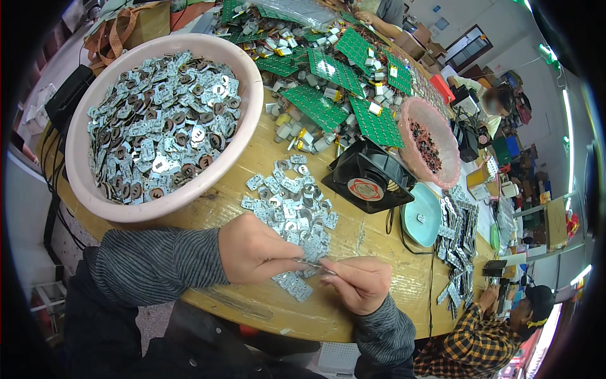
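Observation:
My left hand point(257, 250) and my right hand point(362, 283) meet over the near edge of the table. Pinched between their fingertips is a small, thin circuit board piece point(310, 263), seen nearly edge-on and partly hidden by the fingers. Just below it on the tabletop lies a flat panel of joined grey-white boards point(294, 288). A loose heap of small grey-white circuit boards point(293, 199) spreads out beyond my hands. Left of the heap, a large pale pink basin point(251, 104) is filled with many more such boards, some showing dark round parts.
A black square fan point(366, 180) stands beyond the heap, beside a light blue tray point(421, 218) and a pink basket point(451, 142) of small red-and-black parts. Green circuit panels point(315, 107) and wired parts cover the far table. A person in a checked shirt point(483, 338) sits at right.

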A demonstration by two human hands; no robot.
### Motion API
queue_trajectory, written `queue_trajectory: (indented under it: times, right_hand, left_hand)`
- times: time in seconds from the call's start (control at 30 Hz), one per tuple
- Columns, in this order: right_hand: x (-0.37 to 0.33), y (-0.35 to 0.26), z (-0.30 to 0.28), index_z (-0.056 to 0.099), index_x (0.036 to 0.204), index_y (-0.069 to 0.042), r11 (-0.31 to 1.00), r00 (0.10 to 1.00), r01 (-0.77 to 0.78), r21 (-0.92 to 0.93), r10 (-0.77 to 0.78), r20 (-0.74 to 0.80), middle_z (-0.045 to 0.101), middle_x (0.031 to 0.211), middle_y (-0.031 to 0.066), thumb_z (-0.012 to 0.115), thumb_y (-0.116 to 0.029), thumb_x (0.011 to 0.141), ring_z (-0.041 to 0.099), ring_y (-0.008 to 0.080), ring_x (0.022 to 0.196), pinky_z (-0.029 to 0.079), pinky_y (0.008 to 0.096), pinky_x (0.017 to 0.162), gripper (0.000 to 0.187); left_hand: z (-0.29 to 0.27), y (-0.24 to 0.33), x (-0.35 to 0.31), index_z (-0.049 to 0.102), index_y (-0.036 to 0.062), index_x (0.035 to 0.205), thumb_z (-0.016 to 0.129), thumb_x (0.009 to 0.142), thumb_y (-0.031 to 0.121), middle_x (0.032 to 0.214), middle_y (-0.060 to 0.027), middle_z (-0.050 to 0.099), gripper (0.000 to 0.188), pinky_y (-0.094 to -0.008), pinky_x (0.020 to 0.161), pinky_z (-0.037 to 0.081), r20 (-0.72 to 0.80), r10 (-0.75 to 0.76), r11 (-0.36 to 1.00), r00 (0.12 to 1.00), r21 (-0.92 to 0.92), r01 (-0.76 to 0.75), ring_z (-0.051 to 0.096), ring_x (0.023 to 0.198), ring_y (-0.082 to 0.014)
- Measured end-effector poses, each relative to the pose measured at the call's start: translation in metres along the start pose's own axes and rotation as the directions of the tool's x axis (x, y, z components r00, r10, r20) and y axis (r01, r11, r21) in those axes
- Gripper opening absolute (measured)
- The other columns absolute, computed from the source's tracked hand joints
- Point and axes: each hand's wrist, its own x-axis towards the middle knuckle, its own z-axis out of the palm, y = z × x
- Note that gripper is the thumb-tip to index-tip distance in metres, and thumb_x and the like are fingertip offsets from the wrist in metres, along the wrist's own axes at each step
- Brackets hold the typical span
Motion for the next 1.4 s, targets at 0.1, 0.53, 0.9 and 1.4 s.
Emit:
queue_trajectory:
  times: [0.1, 0.53, 0.9, 1.4]
  right_hand:
    - [0.0, 0.003, -0.001, 0.073, 0.108, 0.001, 1.0, 1.0, -0.005, 0.021, 0.005, -0.008, 0.073, 0.081, 0.0144, 0.08, -0.002, 0.076, 0.073, 0.0247, 0.068, 0.057, 0.03, 0.059, 0.032]
    - [-0.006, -0.011, 0.016, 0.069, 0.104, 0.003, 0.973, 0.986, 0.025, -0.23, -0.062, -0.155, 0.071, 0.074, 0.0125, 0.072, 0.007, 0.08, 0.071, 0.025, 0.062, 0.055, 0.0306, 0.055, 0.024]
    - [0.0, -0.003, 0.004, 0.066, 0.083, 0.007, 0.903, 0.905, -0.372, 0.216, 0.404, -0.132, 0.064, 0.063, 0.0077, 0.062, 0.006, 0.091, 0.06, 0.0132, 0.05, 0.046, 0.0253, 0.047, 0.009]
    - [0.002, -0.004, 0.006, 0.068, 0.082, 0.008, 0.887, 0.923, -0.361, 0.29, 0.383, -0.023, 0.063, 0.064, 0.0063, 0.061, 0.003, 0.093, 0.057, 0.0097, 0.049, 0.042, 0.0229, 0.046, 0.014]
  left_hand:
    - [-0.001, 0.001, 0.004, 0.073, 0.0053, 0.095, 0.078, 0.082, 0.01, 0.064, -0.0068, 0.066, 0.014, -0.0321, 0.042, 0.046, 0.037, 0.023, 0.999, 0.999, 0.043, -0.025, 0.064, 0.049, -0.0223]
    - [0.005, 0.018, 0.006, 0.069, 0.0032, 0.095, 0.074, 0.086, 0.013, 0.065, -0.0112, 0.064, 0.014, -0.0376, 0.049, 0.052, -0.081, -0.098, 0.995, 0.992, -0.014, 0.097, 0.065, 0.053, -0.0276]
    - [0.011, -0.001, -0.001, 0.071, -0.0034, 0.109, 0.071, 0.074, -0.005, 0.098, -0.0158, 0.073, 0.035, -0.0329, 0.062, 0.06, -0.142, 0.158, 0.971, 0.977, 0.203, -0.128, 0.074, 0.076, -0.0261]
    - [0.009, 0.001, -0.004, 0.07, -0.0057, 0.107, 0.071, 0.071, -0.007, 0.099, -0.017, 0.073, 0.035, -0.0339, 0.062, 0.06, -0.068, 0.164, 0.968, 0.984, 0.202, -0.147, 0.072, 0.073, -0.0265]
